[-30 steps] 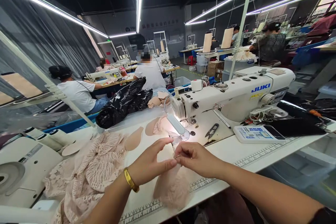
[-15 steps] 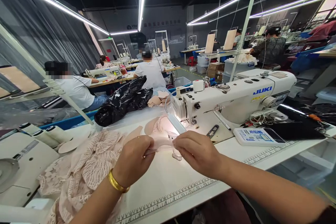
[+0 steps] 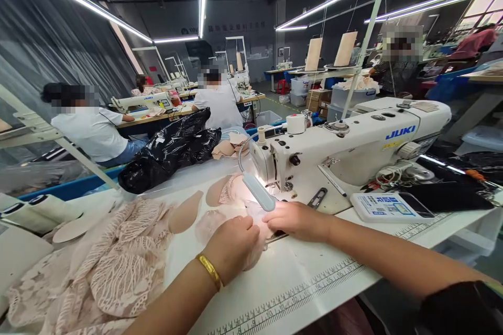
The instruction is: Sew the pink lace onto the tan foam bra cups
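Table (image 3: pixel 298 293): white worktop with a printed ruler along its near edge, I'm looking down across it
Sewing machine (image 3: pixel 353 141): white JUKI, standing behind my hands, its little lamp (image 3: pixel 259 192) glowing over the needle area
Lace pile (image 3: pixel 102 267): pink lace heaped at the left of the table, well apart from the machine
Black bag (image 3: pixel 168 149): crumpled plastic at the far edge of the table
Control panel (image 3: pixel 387 207): flat white box lying to the right of the machine bed
Left hand (image 3: pixel 233 243): curled and pressing down on the pink fabric piece (image 3: pixel 208 222), gold bangle (image 3: pixel 209 270) on the wrist
Right hand (image 3: pixel 294 218): fingers flat on the same piece just in front of the needle, bright under the lamp; I can't tell whether it pinches
Fabric piece: lying on the table right below the lamp, pinned under both hands
Snips (image 3: pixel 316 197): on the machine bed, just beyond my right hand
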The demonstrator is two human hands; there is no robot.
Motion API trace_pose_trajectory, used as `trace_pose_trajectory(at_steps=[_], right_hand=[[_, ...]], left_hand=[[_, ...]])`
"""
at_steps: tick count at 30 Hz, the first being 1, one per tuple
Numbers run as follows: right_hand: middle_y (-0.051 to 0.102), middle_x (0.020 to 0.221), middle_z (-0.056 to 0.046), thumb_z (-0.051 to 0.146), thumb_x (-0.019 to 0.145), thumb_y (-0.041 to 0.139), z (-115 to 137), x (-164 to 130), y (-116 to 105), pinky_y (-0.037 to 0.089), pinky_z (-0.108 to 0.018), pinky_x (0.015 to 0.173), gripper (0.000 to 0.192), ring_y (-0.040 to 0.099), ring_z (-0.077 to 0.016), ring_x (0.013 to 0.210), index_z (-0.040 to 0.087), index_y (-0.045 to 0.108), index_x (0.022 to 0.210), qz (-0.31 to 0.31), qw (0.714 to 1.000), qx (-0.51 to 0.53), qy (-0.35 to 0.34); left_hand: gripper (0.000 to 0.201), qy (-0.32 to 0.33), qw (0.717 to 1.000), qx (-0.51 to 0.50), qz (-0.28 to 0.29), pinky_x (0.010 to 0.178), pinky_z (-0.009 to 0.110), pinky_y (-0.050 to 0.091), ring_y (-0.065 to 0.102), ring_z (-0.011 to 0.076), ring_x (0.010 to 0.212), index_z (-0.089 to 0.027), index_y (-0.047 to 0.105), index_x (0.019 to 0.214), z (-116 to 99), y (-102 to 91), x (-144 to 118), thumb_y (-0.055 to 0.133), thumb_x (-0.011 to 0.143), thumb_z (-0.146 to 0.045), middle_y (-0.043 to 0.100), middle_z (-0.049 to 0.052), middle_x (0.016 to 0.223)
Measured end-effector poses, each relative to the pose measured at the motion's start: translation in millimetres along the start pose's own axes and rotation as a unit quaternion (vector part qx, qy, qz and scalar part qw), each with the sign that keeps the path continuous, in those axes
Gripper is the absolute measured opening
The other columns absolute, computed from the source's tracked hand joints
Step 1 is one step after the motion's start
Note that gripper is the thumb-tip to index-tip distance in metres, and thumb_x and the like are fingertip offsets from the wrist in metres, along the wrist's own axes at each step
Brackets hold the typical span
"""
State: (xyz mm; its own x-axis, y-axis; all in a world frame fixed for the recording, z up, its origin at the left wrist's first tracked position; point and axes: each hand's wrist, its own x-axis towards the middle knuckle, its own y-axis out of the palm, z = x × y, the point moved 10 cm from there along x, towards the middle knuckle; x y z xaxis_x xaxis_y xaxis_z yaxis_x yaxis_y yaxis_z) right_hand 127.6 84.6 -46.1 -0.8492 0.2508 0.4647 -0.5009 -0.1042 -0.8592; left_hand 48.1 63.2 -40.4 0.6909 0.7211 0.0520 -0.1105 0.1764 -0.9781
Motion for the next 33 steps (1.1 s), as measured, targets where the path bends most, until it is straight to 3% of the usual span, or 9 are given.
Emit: trace_pose_trajectory(at_steps=[2,5,7,18,30,33], right_hand=[[0.076,0.116,-0.006,0.001,0.095,0.042,-4.2,-2.6,-5.5,0.045,-0.032,0.080,0.035,0.058,-0.0206,0.095,0.020,0.071,0.103,-0.003,1.000,-0.001,0.015],[0.073,0.109,-0.007,0.002,0.094,0.047,-5.7,-8.1,-9.8,0.042,-0.032,0.078,0.037,0.055,-0.0205,0.092,0.023,0.071,0.113,0.001,0.999,-0.016,0.038],[0.071,0.102,-0.006,0.004,0.094,0.050,-4.6,-11.1,-9.9,0.039,-0.031,0.074,0.035,0.053,-0.0204,0.089,0.025,0.073,0.111,0.014,0.999,-0.026,0.043],[0.067,0.093,-0.005,0.004,0.092,0.051,-9.7,-15.0,-9.6,0.035,-0.031,0.069,0.031,0.048,-0.0189,0.081,0.023,0.073,0.100,0.035,0.998,-0.018,0.053],[0.068,0.095,-0.005,0.006,0.094,0.051,-7.9,-15.2,-13.6,0.036,-0.030,0.069,0.029,0.049,-0.0187,0.081,0.023,0.073,0.101,0.038,0.998,0.009,0.056],[0.065,0.088,-0.004,0.008,0.095,0.049,-11.3,-15.3,-14.4,0.037,-0.030,0.070,0.030,0.048,-0.0185,0.078,0.022,0.073,0.106,0.030,0.997,0.014,0.067]], left_hand=[[0.020,-0.011,1.000,-0.011,-0.017,0.052,0.034,0.037,0.052,0.0203,0.060,-0.021,0.054,0.069,0.7,4.9,3.0,0.057,0.084,-0.008,0.057,0.003,0.070],[0.024,-0.013,0.994,-0.046,-0.098,0.063,0.036,0.045,0.057,0.0223,0.073,-0.020,0.055,0.071,-3.8,-4.6,-0.4,0.050,0.094,-0.011,0.061,0.006,0.081],[0.027,-0.006,0.989,-0.067,-0.131,0.068,0.038,0.048,0.056,0.0219,0.075,-0.019,0.055,0.074,-7.7,-9.8,-2.2,0.045,0.097,-0.010,0.061,0.006,0.083],[0.025,-0.020,0.984,-0.110,-0.137,0.068,0.037,0.046,0.050,0.0224,0.072,-0.019,0.064,0.105,-11.1,-5.6,4.4,0.039,0.102,-0.014,0.060,0.006,0.082],[0.025,-0.018,0.981,-0.118,-0.152,0.066,0.036,0.045,0.048,0.0209,0.068,-0.019,0.064,0.104,-11.6,-5.6,6.0,0.040,0.101,-0.012,0.061,0.006,0.081],[0.026,-0.014,0.977,-0.119,-0.177,0.068,0.037,0.045,0.051,0.0217,0.071,-0.019,0.064,0.106,-11.9,-8.3,5.0,0.040,0.101,-0.012,0.065,0.007,0.085]])
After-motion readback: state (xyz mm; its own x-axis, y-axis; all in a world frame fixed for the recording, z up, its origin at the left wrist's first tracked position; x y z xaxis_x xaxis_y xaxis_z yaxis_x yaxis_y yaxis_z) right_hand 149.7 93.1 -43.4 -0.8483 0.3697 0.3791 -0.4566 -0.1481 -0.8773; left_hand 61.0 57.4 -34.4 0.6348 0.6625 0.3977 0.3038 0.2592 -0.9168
